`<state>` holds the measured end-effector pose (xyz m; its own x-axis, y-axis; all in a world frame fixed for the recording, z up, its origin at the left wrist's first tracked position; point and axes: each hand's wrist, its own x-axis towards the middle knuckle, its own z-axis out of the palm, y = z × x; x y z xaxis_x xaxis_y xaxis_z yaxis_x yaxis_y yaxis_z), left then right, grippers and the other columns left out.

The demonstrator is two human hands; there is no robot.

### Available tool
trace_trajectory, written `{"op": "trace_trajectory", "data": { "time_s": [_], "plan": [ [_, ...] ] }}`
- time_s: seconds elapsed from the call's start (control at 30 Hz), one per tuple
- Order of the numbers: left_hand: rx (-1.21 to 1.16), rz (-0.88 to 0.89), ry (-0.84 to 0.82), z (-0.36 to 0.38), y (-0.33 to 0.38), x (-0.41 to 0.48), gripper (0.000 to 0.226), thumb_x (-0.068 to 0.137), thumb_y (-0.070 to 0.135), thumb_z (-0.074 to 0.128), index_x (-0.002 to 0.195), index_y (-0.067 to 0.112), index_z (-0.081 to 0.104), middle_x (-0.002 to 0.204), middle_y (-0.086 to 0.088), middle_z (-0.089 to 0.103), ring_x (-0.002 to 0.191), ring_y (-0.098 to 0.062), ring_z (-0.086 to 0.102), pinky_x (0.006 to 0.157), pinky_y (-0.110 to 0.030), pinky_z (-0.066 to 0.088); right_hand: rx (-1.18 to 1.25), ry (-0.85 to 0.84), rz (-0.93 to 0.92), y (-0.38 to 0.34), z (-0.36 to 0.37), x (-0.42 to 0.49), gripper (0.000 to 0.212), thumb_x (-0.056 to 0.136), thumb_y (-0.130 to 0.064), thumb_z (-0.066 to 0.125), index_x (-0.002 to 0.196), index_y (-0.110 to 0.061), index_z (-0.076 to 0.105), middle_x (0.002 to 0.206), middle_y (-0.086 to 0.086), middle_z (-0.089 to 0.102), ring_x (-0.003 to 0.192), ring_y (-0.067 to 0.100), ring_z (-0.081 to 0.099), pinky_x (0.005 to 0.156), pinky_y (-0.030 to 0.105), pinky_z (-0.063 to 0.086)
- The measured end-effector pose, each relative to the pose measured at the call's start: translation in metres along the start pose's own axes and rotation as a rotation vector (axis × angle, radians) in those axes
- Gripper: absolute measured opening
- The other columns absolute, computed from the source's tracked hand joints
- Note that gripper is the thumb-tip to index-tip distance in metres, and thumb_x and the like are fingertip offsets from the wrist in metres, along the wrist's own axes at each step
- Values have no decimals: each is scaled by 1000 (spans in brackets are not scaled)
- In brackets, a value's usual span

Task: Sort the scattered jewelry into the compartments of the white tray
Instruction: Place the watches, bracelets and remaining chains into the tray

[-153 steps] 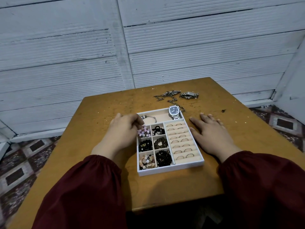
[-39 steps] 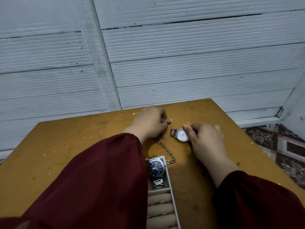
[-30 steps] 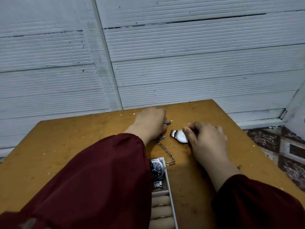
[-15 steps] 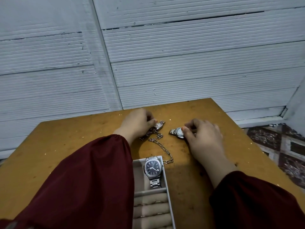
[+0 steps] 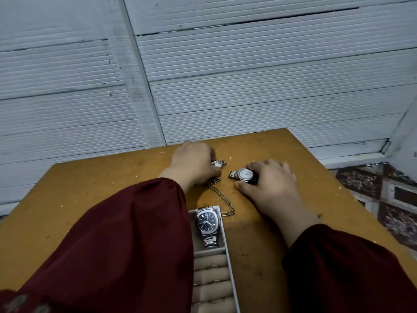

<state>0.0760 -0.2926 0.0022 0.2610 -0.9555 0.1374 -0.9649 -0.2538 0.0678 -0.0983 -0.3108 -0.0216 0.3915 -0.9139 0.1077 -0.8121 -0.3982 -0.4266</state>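
At the far side of the table my left hand (image 5: 193, 164) grips a small silver watch (image 5: 218, 164), whose band end sticks out past my fingers. A silver link chain (image 5: 222, 198) trails from under that hand down to the white tray (image 5: 230, 263). My right hand (image 5: 270, 181) rests over a white-faced silver watch (image 5: 243, 174), fingers curled on its right side. A dark-faced silver watch (image 5: 207, 222) lies in the tray's top compartment, above beige ring rolls (image 5: 209, 279). My left sleeve hides most of the tray.
The wooden table (image 5: 79, 199) ends at a white ribbed wall (image 5: 225, 86) just beyond my hands. Its right edge drops to a patterned tile floor (image 5: 383, 199). Bare tabletop lies at the left and to the right of the tray.
Both hands went from beside the tray to the far jewelry. In the last second my left hand pulled the small watch slightly left, and my right hand stayed on the white-faced watch.
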Motion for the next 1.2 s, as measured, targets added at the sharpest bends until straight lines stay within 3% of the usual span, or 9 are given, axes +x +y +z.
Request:
{"op": "trace_trajectory", "data": {
  "time_s": [0.13,0.37,0.43,0.53,0.63,0.83,0.97,1.07,1.2],
  "plan": [
    [-97,-18,10,-4,4,-4,30,76,45,68,97,25,60,97,0,64,100,-23,54,77,-32,43,30,9,-18,-1,2,0,52,79,-56,63,125,-34,53,120,-4,53,120,22,38,99,38,31],
    [-587,-107,-77,-18,2,-17,23,77,26,77,84,14,58,73,3,61,67,-14,55,61,-28,44,315,186,-65,-3,-2,-6,37,64,-35,76,90,-27,50,83,-8,58,92,23,55,83,37,44],
    [-780,-153,-87,-20,3,-24,22,79,22,76,86,11,59,72,-2,62,62,-14,54,55,-24,43,401,221,-73,-2,-2,-8,39,62,-31,79,87,-25,51,76,-12,55,82,20,57,75,37,48],
    [-983,-207,-64,-25,3,-34,23,81,20,75,91,7,59,82,-13,65,66,-19,56,58,-27,44,523,236,-78,-1,-3,-14,43,62,-27,84,87,-23,50,74,-12,55,69,6,55,57,23,44],
    [-1085,-205,-52,-32,3,-44,17,81,16,74,84,10,58,83,-14,65,65,-16,58,55,-23,45,615,207,-82,1,-3,-22,45,62,-25,86,92,-23,53,76,-7,60,68,8,58,58,26,47],
    [-1128,-190,-7,-60,2,-67,13,85,19,70,85,13,58,75,0,60,52,-1,52,44,-9,39,664,125,-114,1,1,-36,44,66,-24,85,104,-24,62,86,-6,66,75,5,62,61,16,45],
    [-1127,-187,8,-75,-1,-87,11,88,25,66,83,17,60,65,11,59,58,-2,50,58,-22,38,734,137,-81,-1,2,-42,45,69,-25,84,108,-26,63,95,-7,67,83,7,64,73,26,53],
    [-1111,-179,25,-82,-4,-103,13,89,28,64,89,15,62,56,15,57,53,2,49,59,-23,37,811,138,-43,-4,-1,-52,37,75,-29,78,109,-26,63,94,-6,67,83,12,65,73,30,55],
    [-1085,-184,52,-86,-2,-127,14,95,25,56,88,14,62,74,5,60,61,-1,51,54,-15,40,847,132,-29,-5,-6,-69,23,93,-28,56,116,-26,61,89,-10,65,74,8,62,64,20,49]
  ]
}}
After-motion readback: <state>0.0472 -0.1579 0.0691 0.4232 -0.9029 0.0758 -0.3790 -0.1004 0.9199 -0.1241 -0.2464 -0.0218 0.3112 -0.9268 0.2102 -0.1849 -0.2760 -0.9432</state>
